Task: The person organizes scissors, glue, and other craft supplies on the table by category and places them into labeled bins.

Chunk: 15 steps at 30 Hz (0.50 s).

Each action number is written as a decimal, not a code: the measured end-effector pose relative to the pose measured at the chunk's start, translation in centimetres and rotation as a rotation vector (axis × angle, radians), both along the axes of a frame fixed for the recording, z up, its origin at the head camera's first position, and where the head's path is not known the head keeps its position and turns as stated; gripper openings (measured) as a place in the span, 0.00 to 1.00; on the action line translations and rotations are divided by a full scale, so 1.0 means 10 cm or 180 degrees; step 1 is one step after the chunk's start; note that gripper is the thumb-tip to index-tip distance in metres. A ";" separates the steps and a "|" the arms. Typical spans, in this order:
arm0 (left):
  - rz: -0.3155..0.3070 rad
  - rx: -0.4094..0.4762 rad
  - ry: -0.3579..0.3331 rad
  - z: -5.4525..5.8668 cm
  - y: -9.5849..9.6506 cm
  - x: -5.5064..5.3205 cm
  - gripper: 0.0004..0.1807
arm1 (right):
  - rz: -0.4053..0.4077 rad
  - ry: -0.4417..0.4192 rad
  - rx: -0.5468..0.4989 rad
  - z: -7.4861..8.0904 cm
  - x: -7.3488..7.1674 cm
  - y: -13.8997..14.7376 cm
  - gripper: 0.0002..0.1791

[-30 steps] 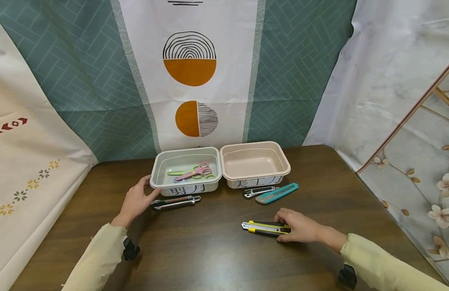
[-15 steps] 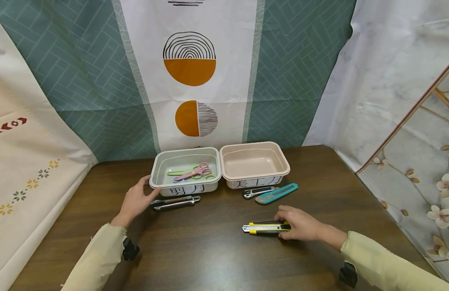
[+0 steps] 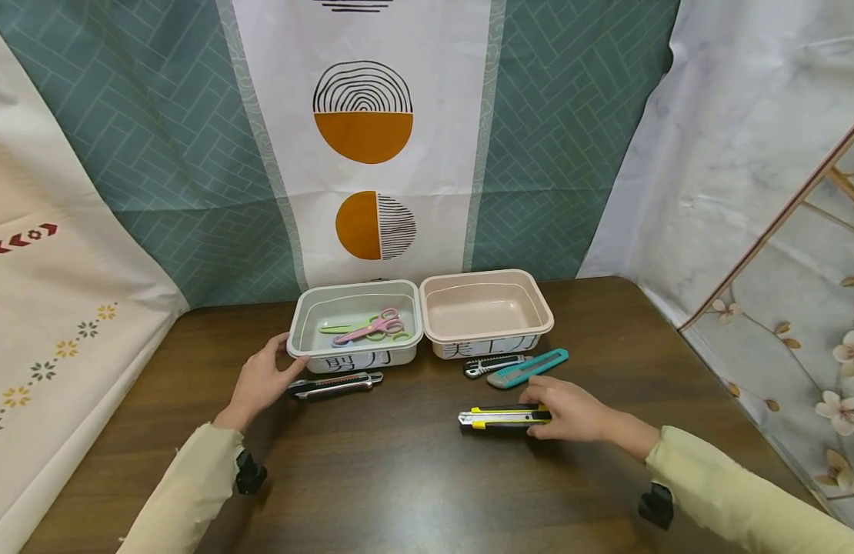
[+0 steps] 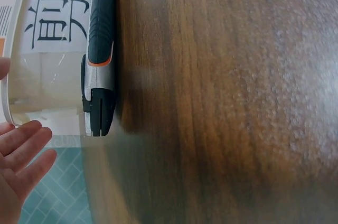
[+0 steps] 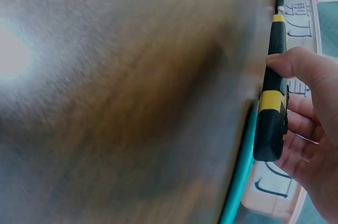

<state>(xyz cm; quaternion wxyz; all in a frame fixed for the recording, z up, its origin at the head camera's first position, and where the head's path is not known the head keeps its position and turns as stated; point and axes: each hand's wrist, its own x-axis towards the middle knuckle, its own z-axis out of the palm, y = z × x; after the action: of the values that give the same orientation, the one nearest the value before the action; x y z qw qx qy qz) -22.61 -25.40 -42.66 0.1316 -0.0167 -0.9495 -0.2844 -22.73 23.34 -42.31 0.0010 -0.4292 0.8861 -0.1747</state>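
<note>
In the head view my right hand [image 3: 568,410] pinches a black-and-yellow utility knife [image 3: 503,418] between thumb and fingers, its metal end pointing left. The right wrist view shows the thumb on one side of the knife [image 5: 272,84] and fingers behind it. My left hand [image 3: 259,385] touches the near left corner of a grey-green bin [image 3: 401,357], its fingers extended along the end wall in the left wrist view. A black-and-silver utility knife [image 3: 337,385] lies before that bin. Pink scissors [image 3: 365,331] and green scissors [image 3: 398,336] lie inside it.
A beige bin [image 3: 478,309] with a written label stands right beside the grey-green one. Before it lie a teal utility knife [image 3: 529,368] and a black-and-white one [image 3: 492,365]. Curtains hang behind the brown wooden table [image 3: 371,477].
My right hand has lifted the black-and-yellow knife slightly and moved it away from me, toward the beige bin. My left hand stays at the grey-green bin's corner.
</note>
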 end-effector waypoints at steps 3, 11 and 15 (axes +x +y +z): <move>0.0000 -0.0007 -0.0011 0.00 0.00 -0.01 0.36 | -0.0035 -0.0024 -0.0005 0.04 -0.03 0.01 0.14; -0.0006 -0.0007 0.0001 -0.01 -0.01 -0.01 0.36 | -0.0035 0.0009 -0.0057 0.15 -0.12 0.04 0.15; -0.0010 0.0003 -0.0007 -0.01 0.00 -0.01 0.36 | -0.0109 -0.0018 -0.0131 0.22 -0.16 0.03 0.17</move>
<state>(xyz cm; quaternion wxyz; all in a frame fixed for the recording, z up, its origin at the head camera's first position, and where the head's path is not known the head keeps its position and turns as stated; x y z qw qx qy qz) -22.76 -25.43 -42.77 0.1301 -0.0178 -0.9495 -0.2851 -24.33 23.63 -40.15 -0.0083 -0.4134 0.8896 -0.1941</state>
